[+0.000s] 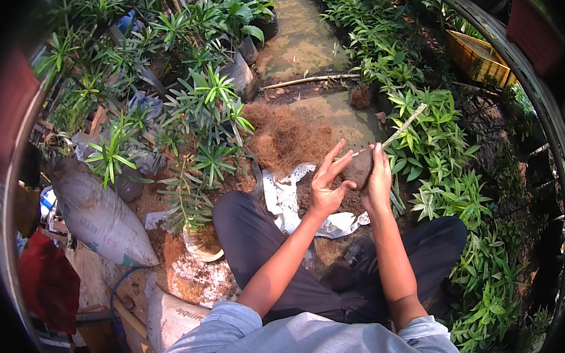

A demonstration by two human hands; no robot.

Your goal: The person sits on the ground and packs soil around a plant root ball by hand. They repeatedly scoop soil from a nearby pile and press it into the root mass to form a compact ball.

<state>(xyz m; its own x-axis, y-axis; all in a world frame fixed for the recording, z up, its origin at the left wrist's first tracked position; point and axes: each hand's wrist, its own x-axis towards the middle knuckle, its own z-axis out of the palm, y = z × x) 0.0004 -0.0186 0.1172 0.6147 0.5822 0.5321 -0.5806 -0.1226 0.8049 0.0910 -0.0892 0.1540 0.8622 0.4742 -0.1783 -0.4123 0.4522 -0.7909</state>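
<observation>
Right grip (379,179) clasps soil clump (359,169); left grip (327,186) touches it.

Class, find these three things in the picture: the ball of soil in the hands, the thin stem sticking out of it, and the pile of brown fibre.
Ball of soil (359,170): head view, its dark front face.
Thin stem (403,127): head view, mid-length.
Pile of brown fibre (285,138): head view, its middle.

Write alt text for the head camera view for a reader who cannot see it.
A seated person's right hand holds a dark soil ball with a thin pale stem rising from it, while the open left hand presses its side. Brown coconut fibre and crumpled white plastic lie ahead, among potted green plants.
</observation>
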